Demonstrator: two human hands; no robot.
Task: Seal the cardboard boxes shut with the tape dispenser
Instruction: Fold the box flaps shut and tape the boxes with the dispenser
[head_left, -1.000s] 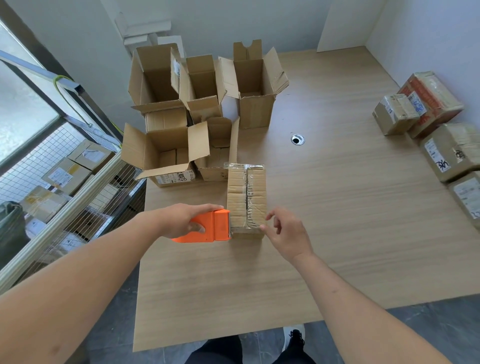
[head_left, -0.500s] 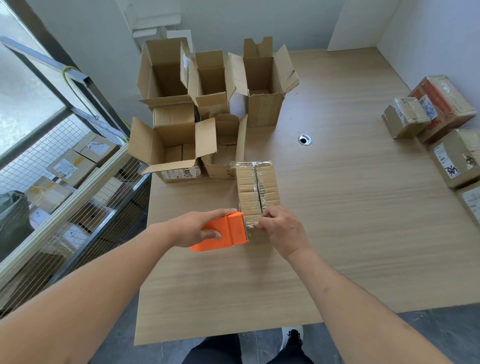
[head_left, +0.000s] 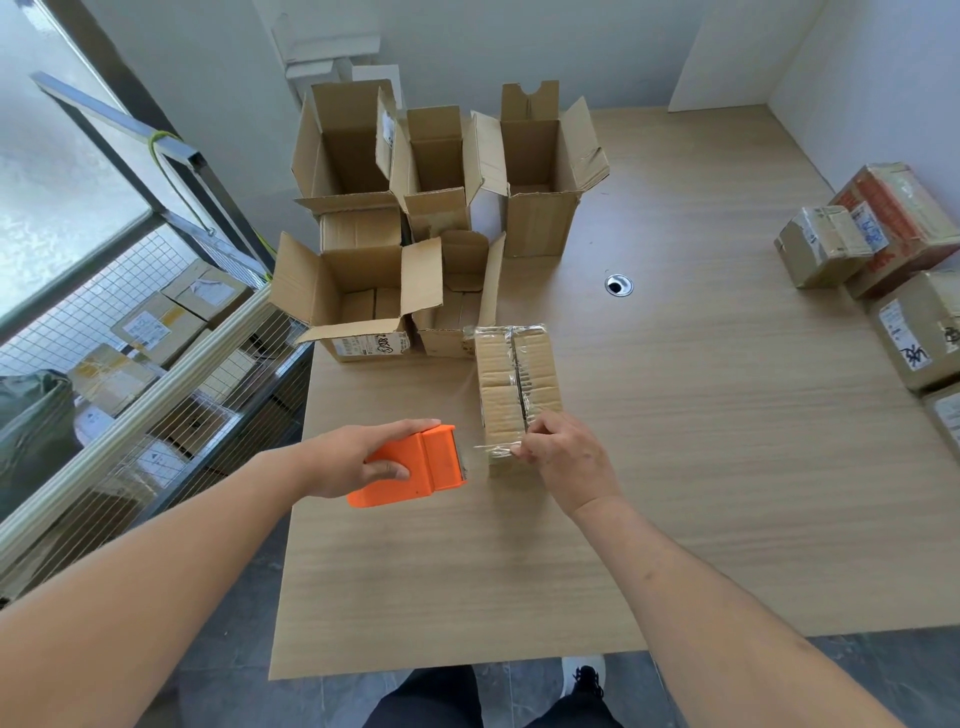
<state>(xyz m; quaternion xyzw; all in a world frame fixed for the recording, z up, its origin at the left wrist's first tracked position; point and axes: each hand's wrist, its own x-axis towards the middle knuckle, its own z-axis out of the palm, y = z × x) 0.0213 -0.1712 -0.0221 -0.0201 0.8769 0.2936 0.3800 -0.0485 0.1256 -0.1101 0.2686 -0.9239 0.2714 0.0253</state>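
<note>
A small closed cardboard box (head_left: 517, 379) lies on the wooden table (head_left: 701, 467), clear tape running along its top seam and across its far end. My left hand (head_left: 358, 457) grips the orange tape dispenser (head_left: 415, 467) just left of the box's near end. A short strip of clear tape (head_left: 491, 449) stretches from the dispenser's blade to the box. My right hand (head_left: 566, 457) rests on the box's near end and pinches that tape against it.
Several open cardboard boxes (head_left: 363, 306) stand clustered at the table's far left. Taped parcels (head_left: 826, 249) sit along the right edge. A cable hole (head_left: 618, 285) is in the tabletop. A wire cage with parcels (head_left: 156, 332) stands left of the table.
My left hand has drawn the dispenser back to the left, away from the box, leaving a tape strip between them. My right hand has closed onto the box's near end.
</note>
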